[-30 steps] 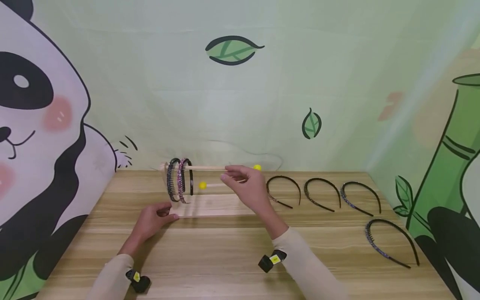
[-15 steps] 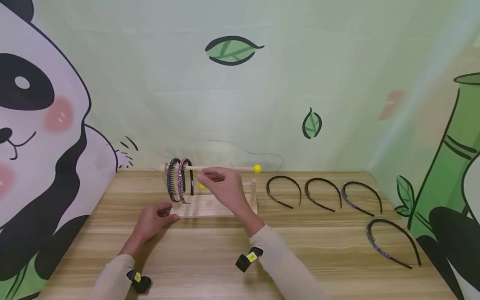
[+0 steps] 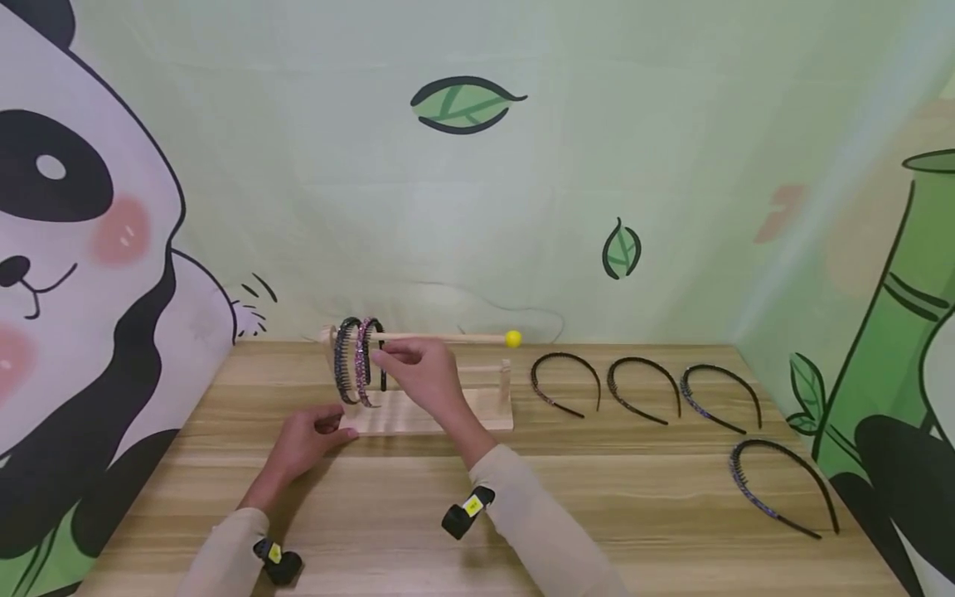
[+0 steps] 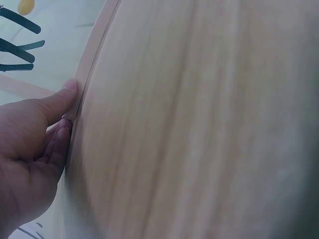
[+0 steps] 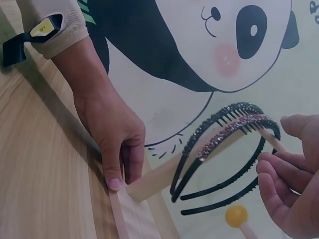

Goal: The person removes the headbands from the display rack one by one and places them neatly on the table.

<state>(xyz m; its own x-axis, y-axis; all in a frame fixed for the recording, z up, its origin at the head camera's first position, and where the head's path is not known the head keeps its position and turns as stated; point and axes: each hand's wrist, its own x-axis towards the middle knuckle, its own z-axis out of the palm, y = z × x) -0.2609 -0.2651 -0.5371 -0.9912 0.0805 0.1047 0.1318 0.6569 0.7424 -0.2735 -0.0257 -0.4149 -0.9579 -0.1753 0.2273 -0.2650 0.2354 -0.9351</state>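
Currently, left hand [image 3: 302, 444] pinches left end of wooden stand [image 3: 399, 419] between thumb and fingers; right hand [image 3: 425, 375], fingers loosely bent, thumb apart, grips nothing, just beside pink glittery headband [image 3: 361, 365]; that and dark glittery headband [image 3: 341, 362] hang on upper rod [image 3: 477, 338]; four other headbands [image 3: 759, 502] lie on tabletop [image 3: 373, 514], right of stand.

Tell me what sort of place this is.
Probably a staged tabletop workspace, perhaps for recording: a wood-grain table stands before a cartoon panda backdrop, and holds a wooden rack with two headbands hung on it.
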